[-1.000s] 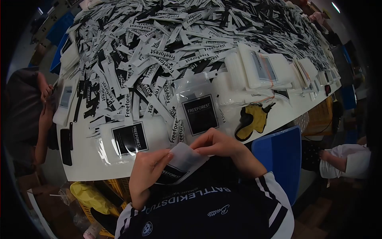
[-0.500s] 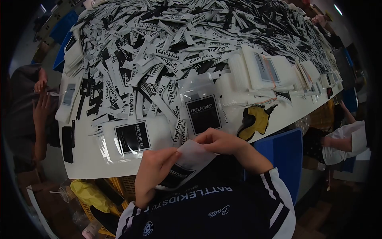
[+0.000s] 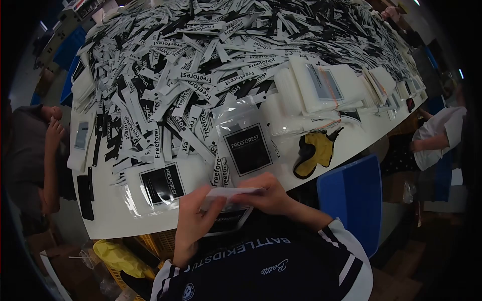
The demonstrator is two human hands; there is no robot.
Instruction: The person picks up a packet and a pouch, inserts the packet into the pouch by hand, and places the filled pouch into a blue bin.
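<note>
Between my two hands is a clear plastic pouch [image 3: 230, 220] with a black FREEFOREST label, held over the table's near edge close to my chest. My left hand [image 3: 193, 215] pinches the left side of its whitish upper edge, thumb in front. At the other side my right hand [image 3: 266, 194] has its fingers closed on the same edge. Just beyond them lies another FREEFOREST pouch [image 3: 247, 149], flat on the table. A stack of labelled pouches [image 3: 161, 184] rests to the left of it, near my left hand.
Long black and white Freeforest sachets [image 3: 201, 75] cover much of the white table [image 3: 113, 220]. Bundled pouches [image 3: 326, 83] stand at the right, near a yellow and black item [image 3: 316, 153]. A blue bin [image 3: 351, 200] is beside me. Other people are at both sides.
The pouch's upper edge has tipped toward a flatter angle, and my hands have turned with it. My right hand has come slightly lower. The whole view has shifted a little.
</note>
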